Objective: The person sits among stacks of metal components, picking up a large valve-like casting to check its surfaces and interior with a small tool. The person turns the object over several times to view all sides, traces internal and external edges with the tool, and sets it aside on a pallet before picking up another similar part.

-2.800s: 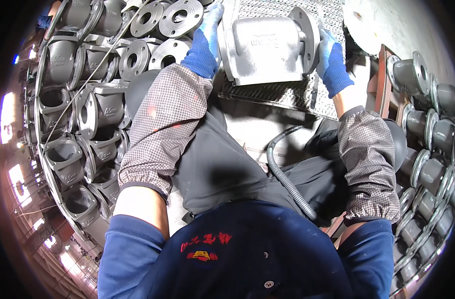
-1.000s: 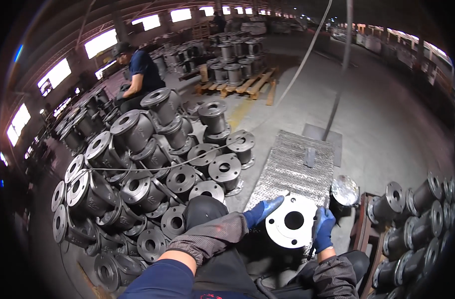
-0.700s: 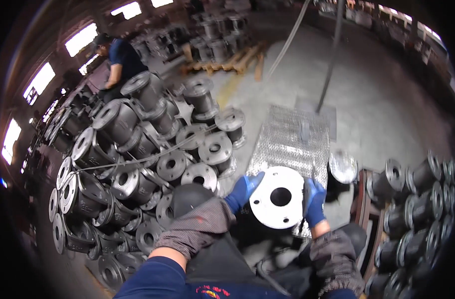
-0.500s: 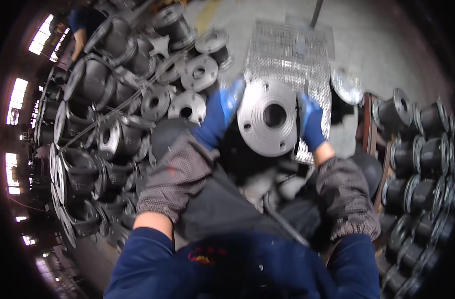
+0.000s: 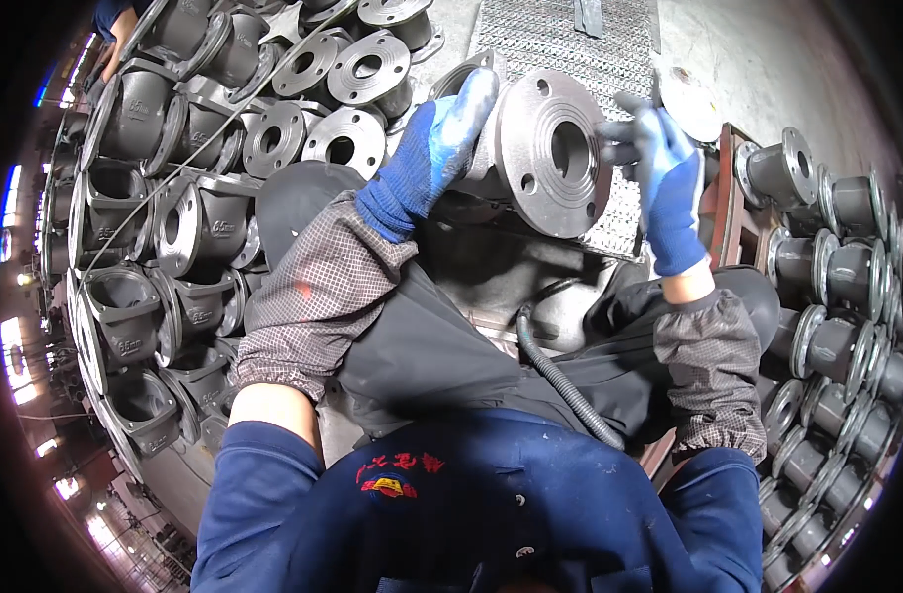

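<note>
In front of me a grey cast-metal flanged valve body (image 5: 525,185) stands tilted, its round drilled flange facing up and to the right. My left hand (image 5: 453,128), in a blue glove, grips its left side; some fingers are hidden behind the casting. To the right of the flange, my right hand (image 5: 659,148) is apart from the part, with its gloved fingers spread and nothing in them. Beneath the casting lies a work surface with a silvery textured sheet (image 5: 530,38).
Rows of similar castings (image 5: 209,222) are stacked on my left. More flanged pieces (image 5: 832,267) stand at the right beside a reddish-brown metal frame (image 5: 736,212). A corrugated hose (image 5: 560,381) runs between my legs. Another person's arm (image 5: 115,44) shows at the far upper left.
The flange has turned from facing me to facing more rightward. My right hand has let go of its right side and moved away; my left hand stays on the casting. The view has shifted.
</note>
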Demonstrator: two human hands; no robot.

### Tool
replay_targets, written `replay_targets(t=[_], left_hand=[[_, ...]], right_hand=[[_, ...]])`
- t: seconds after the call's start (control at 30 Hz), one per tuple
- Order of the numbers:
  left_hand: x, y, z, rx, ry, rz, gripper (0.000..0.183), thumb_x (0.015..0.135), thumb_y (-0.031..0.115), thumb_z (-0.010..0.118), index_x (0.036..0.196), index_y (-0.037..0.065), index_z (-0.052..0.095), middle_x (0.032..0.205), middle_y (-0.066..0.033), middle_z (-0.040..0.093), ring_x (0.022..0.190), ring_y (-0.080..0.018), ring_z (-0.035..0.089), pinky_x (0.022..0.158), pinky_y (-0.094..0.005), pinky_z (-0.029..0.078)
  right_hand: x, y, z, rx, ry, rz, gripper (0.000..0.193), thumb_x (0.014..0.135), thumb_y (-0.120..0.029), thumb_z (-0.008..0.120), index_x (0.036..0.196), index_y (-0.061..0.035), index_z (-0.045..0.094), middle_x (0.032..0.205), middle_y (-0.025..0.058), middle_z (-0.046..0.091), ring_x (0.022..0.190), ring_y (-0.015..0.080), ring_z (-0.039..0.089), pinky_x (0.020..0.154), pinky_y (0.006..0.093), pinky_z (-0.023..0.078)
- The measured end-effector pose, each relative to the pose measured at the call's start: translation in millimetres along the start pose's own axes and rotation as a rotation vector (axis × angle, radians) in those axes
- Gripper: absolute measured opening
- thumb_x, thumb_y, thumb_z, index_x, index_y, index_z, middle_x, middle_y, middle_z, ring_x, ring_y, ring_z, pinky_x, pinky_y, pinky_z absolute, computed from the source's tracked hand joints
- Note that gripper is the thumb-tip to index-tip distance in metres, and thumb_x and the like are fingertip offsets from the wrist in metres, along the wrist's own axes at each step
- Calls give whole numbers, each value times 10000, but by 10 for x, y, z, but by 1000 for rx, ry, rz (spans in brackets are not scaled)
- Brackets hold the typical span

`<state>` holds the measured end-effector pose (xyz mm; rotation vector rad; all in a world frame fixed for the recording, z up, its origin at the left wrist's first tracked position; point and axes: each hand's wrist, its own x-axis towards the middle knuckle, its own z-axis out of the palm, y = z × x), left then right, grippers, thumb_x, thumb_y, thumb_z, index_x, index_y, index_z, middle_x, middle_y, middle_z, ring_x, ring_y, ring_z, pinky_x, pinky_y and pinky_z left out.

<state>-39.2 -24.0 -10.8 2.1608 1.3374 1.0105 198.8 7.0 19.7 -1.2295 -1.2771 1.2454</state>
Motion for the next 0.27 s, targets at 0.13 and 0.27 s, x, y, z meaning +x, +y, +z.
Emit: replay_targets(t=[0.13, 0.27], left_hand=[[64, 44, 38, -32, 18, 252, 623, 786, 1, 581, 1337, 4, 289, 1037, -178, 594, 850, -294, 618, 763, -325, 490], [180, 109, 99, -228, -124, 247, 614, 886, 216, 553, 1395, 96, 233, 1139, -157, 575, 989, -298, 573, 900, -296, 428]], right_hand=[[-192, 168, 221, -37, -51, -34, 300, 923, -219, 443, 1116, -31, 574, 869, 48, 654, 570, 20, 495, 485, 159, 357], [-125, 530, 180, -319, 49, -359, 297, 897, -134, 489, 1173, -43, 553, 983, 105, 627, 822, 86, 564, 736, 182, 431]])
